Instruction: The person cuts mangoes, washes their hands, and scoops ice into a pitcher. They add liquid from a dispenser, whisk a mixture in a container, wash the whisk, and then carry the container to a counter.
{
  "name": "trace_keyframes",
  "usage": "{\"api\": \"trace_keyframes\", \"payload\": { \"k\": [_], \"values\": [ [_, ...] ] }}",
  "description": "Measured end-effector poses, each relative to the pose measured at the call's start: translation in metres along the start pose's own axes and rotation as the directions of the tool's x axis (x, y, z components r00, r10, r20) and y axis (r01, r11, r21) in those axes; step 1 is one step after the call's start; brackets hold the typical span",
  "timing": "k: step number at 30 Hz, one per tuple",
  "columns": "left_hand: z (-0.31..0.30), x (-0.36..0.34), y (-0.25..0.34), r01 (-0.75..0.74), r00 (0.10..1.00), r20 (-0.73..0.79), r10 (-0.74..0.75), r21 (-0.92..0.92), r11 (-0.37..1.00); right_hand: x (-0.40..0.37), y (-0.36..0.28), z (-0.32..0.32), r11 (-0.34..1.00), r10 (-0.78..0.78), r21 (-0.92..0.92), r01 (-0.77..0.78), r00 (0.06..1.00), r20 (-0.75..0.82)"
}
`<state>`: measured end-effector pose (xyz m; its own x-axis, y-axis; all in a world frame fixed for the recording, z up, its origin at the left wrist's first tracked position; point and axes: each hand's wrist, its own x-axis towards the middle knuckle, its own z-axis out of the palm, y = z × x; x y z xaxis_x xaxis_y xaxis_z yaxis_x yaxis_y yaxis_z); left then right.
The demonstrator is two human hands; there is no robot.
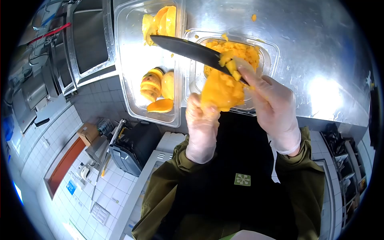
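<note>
My left hand (203, 124), in a clear glove, grips a piece of mango (221, 93) from below and at its left side. Closed around the handle end of a dark-bladed knife (186, 50) is my right hand (274, 102), gloved too. The blade points up and left, its heel at the mango's upper edge, with small cut pieces (230, 63) clinging beside my right fingers. Under the knife and mango stands a clear container (274, 52) holding chopped mango (248, 52). My right hand covers the knife's handle.
Left of it, a larger clear tub (130, 76) holds mango slices (166, 22) and larger mango pieces (152, 85). Both containers stand on a metal counter (304, 36), where a small scrap (254, 17) lies. A dark bin (136, 146) stands on the floor at lower left.
</note>
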<state>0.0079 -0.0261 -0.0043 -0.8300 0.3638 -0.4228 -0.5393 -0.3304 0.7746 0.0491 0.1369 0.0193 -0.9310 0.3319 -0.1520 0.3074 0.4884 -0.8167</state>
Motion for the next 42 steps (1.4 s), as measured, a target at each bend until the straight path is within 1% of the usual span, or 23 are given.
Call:
{"api": "trace_keyframes", "payload": {
  "k": [3,4,5,6,8,11,12,15,16,19,22,24,27,28,30,31,32,34,35,37,38,41,42],
  "values": [
    [0.013,0.006,0.013,0.095,0.980,-0.158,-0.118,-0.149,0.984,-0.011,0.010,0.002,0.997,-0.033,0.059,0.041,0.991,-0.130],
    [0.011,0.007,0.012,0.068,0.987,-0.131,-0.089,-0.157,0.985,-0.017,0.012,0.003,0.996,-0.057,0.056,0.064,0.991,-0.118],
    [0.017,0.008,0.013,0.046,0.986,-0.152,-0.074,-0.178,0.983,-0.022,0.014,0.004,0.995,-0.080,0.053,0.086,0.991,-0.107],
    [0.023,0.009,0.015,0.023,0.983,-0.172,-0.058,-0.198,0.980,-0.027,0.012,0.001,0.996,-0.088,0.022,0.089,0.995,-0.051],
    [0.008,0.008,0.006,0.027,0.997,-0.070,-0.042,-0.212,0.977,-0.032,0.006,0.000,0.990,-0.122,-0.061,0.123,0.992,0.021],
    [0.020,0.010,0.007,0.044,0.992,-0.101,-0.069,-0.235,0.971,-0.037,0.010,0.006,0.986,-0.135,-0.090,0.138,0.990,0.037],
    [0.024,0.010,0.008,0.051,0.988,-0.126,-0.085,-0.251,0.967,-0.038,0.013,0.009,0.982,-0.144,-0.118,0.145,0.989,0.015],
    [0.017,0.003,0.008,0.141,0.986,-0.030,-0.164,-0.375,0.916,-0.037,0.014,0.015,0.972,-0.140,-0.201,0.123,0.987,-0.072],
    [0.017,0.003,0.009,0.176,0.982,0.006,-0.187,-0.367,0.914,-0.037,0.014,0.018,0.969,-0.144,-0.213,0.123,0.986,-0.086],
    [0.011,0.000,0.004,0.161,0.985,-0.009,-0.172,-0.314,0.936,-0.037,0.014,0.026,0.957,-0.167,-0.258,0.129,0.977,-0.130],
    [0.024,0.001,0.005,0.107,0.990,-0.058,-0.127,-0.269,0.957,-0.035,0.012,0.032,0.941,-0.190,-0.314,0.129,0.967,-0.171],
    [0.020,0.001,0.002,0.070,0.996,-0.042,-0.081,-0.214,0.974,-0.034,0.009,0.035,0.933,-0.194,-0.339,0.122,0.963,-0.187],
    [0.016,-0.004,-0.004,-0.008,0.998,-0.058,0.003,-0.088,0.996,-0.029,0.004,0.037,0.953,-0.156,-0.291,0.090,0.964,-0.214],
    [0.016,-0.005,-0.005,-0.038,0.997,-0.068,0.036,-0.038,0.999,-0.026,0.002,0.034,0.966,-0.092,-0.255,0.039,0.975,-0.202],
    [0.026,-0.006,-0.005,-0.079,0.988,-0.136,0.077,-0.010,0.997,-0.019,-0.002,0.026,0.980,0.038,-0.184,-0.069,0.984,-0.171],
    [0.029,-0.006,-0.004,-0.098,0.981,-0.169,0.098,0.007,0.995,-0.019,0.002,0.026,0.998,0.043,-0.040,-0.051,0.983,-0.177],
    [0.024,-0.005,-0.003,-0.082,0.991,-0.108,0.077,-0.040,0.996,-0.019,0.008,0.026,0.994,0.049,0.106,-0.030,0.982,-0.181],
    [0.012,0.001,0.000,-0.048,0.999,-0.008,0.048,-0.124,0.991,-0.016,0.009,0.022,0.948,0.020,0.316,0.047,0.978,-0.206],
    [0.008,0.004,0.001,-0.030,0.999,0.029,0.036,-0.162,0.986,-0.017,0.010,0.021,0.946,0.006,0.317,0.064,0.977,-0.215],
    [0.011,0.009,0.006,-0.010,0.999,0.046,0.020,-0.220,0.975,-0.021,0.014,0.016,0.941,-0.023,0.323,0.098,0.973,-0.230],
    [0.019,0.010,0.009,-0.009,1.000,-0.025,0.003,-0.228,0.974,-0.024,0.016,0.014,0.935,0.013,0.350,0.061,0.979,-0.204],
    [0.009,0.007,0.003,-0.006,1.000,-0.028,0.000,-0.219,0.976,-0.025,0.012,0.000,0.969,-0.006,0.247,0.013,1.000,-0.029],
    [0.007,0.006,0.004,0.022,1.000,0.011,-0.020,-0.272,0.962,-0.027,0.016,0.001,0.976,-0.013,0.217,0.009,1.000,0.017]
  ]
}}
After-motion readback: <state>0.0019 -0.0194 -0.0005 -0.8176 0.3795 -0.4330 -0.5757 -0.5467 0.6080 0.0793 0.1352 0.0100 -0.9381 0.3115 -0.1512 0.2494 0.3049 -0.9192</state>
